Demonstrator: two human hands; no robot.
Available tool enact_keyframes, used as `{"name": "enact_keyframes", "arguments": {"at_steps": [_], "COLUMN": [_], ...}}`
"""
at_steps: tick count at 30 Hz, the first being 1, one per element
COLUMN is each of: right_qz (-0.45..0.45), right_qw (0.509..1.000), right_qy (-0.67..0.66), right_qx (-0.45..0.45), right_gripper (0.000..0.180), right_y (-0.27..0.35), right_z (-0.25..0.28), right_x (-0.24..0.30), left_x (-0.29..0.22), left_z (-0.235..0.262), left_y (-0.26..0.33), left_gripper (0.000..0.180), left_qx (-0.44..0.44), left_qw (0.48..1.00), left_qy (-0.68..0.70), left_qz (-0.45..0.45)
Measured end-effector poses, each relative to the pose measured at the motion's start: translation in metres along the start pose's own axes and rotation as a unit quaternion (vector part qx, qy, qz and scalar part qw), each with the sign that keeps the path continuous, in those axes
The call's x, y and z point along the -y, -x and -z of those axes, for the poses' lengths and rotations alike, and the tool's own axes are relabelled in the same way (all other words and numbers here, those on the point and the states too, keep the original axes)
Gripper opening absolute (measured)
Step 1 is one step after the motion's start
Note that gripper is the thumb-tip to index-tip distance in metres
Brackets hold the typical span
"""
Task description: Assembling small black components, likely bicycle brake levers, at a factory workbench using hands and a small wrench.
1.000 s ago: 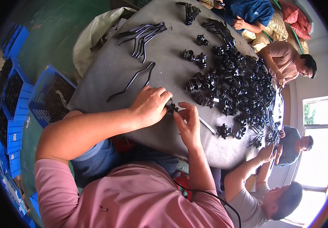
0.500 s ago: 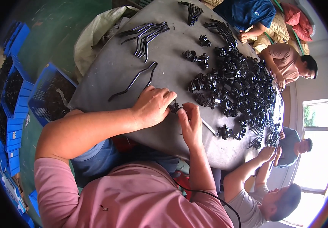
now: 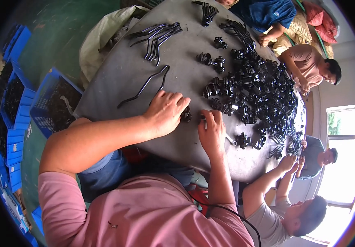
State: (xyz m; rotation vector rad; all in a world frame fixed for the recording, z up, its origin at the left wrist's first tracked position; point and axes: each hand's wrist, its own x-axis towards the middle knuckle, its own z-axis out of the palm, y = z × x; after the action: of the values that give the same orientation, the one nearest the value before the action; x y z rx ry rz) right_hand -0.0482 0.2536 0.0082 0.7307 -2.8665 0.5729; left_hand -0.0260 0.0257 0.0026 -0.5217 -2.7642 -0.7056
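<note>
My left hand (image 3: pixel 167 113) is closed on a small black metal clamp (image 3: pixel 186 115), which shows only in part beyond its fingertips. One end of a bent black rod (image 3: pixel 146 86) runs under that hand's knuckles; its other end lies free on the table. Just right of the clamp and apart from it, my right hand (image 3: pixel 213 133) has its fingers curled together, and whatever they hold is hidden. A silver wrench (image 3: pixel 230 140) sticks out beside my right hand, its other end behind the fingers; I cannot tell whether the hand touches it.
A large heap of black clamps (image 3: pixel 257 86) covers the table's right side. Several bent rods (image 3: pixel 157 37) lie at the far left. Co-workers sit along the far and right edges, one with hands (image 3: pixel 290 164) near the heap. Blue crates (image 3: pixel 56 101) stand on the floor at left.
My right hand has drawn away to the right from the clamp, and its fingers have curled in. My left hand has stayed in place.
</note>
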Motion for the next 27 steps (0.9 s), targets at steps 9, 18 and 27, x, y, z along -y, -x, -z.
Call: {"name": "enact_keyframes", "arguments": {"at_steps": [9,18,27], "right_qz": [0.017,-0.008,0.007], "right_qw": [0.990,0.997,0.997], "right_qy": [-0.120,-0.056,-0.049], "right_qx": [0.071,0.042,0.052], "right_gripper": [0.043,0.050,0.052], "right_y": [-0.006,0.000,-0.007], "right_z": [0.001,0.008,-0.004], "right_x": [0.025,0.035,0.054], "left_x": [0.004,0.003,0.046], "left_z": [0.001,0.004,0.079], "left_y": [0.001,0.003,0.019], "left_gripper": [0.048,0.049,0.052], "left_qx": [0.021,0.041,-0.093], "left_qw": [0.999,0.999,0.991], "left_qy": [0.013,-0.012,0.056], "left_qz": [-0.024,-0.024,0.078]}}
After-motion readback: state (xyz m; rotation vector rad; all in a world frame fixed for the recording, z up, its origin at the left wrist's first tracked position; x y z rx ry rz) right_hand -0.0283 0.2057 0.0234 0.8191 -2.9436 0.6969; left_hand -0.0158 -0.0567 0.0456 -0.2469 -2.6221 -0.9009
